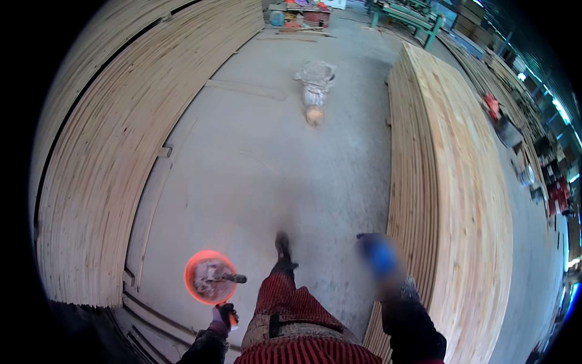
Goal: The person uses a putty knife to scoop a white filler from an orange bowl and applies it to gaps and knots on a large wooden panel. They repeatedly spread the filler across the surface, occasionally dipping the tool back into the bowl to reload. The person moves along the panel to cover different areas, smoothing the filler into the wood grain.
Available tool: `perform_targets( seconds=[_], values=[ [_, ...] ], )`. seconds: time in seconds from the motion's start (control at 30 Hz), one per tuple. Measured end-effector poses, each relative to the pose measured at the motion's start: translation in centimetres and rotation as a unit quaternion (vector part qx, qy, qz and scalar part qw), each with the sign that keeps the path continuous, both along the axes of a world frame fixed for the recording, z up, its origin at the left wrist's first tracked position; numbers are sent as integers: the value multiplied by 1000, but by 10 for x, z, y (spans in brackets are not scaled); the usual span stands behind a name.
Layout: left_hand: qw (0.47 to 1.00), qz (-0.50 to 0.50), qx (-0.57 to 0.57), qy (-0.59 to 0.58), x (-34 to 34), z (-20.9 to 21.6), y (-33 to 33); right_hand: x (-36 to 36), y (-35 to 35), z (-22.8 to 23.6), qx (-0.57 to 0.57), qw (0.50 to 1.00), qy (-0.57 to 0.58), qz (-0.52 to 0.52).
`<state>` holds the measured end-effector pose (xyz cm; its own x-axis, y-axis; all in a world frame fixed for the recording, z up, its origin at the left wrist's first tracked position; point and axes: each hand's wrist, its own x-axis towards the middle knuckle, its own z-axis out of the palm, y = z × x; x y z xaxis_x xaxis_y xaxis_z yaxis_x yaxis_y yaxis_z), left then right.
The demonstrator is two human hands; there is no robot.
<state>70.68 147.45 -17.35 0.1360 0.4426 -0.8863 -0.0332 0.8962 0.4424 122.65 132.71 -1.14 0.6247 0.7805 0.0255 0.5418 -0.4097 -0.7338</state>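
Observation:
My left hand (223, 312), in a dark and purple glove, is closed round the handle of an orange plastic dipper (190, 267). Pale brownish-pink paste (209, 276) lies in it. The dark handle of a tool (235, 278) sticks out of the paste; the tool's other end is buried. My right hand (381, 258) hangs beside the stack of boards on the right. It is smeared by motion, with a blue patch and a dark tip, so its fingers and anything in them cannot be made out.
Tall stacks of boards stand on the left (115, 139) and right (467, 164). Ahead on the concrete floor (260, 158) lies a plastic-wrapped bundle (315, 88). A green workbench (409, 18) stands at the back. Buckets and other goods line the far right.

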Motion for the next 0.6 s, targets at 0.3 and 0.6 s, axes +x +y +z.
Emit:
perform_targets(
  seconds=[0.3, 0.6],
  values=[
    [999, -40, -18, -28, 236, -64, 362, 255, 319, -213, -75, 939, 294, -162],
    [983, -84, 158, -44, 594, -16, 741, 561, 647, -327, -71, 990, 93, -77]
  ],
)
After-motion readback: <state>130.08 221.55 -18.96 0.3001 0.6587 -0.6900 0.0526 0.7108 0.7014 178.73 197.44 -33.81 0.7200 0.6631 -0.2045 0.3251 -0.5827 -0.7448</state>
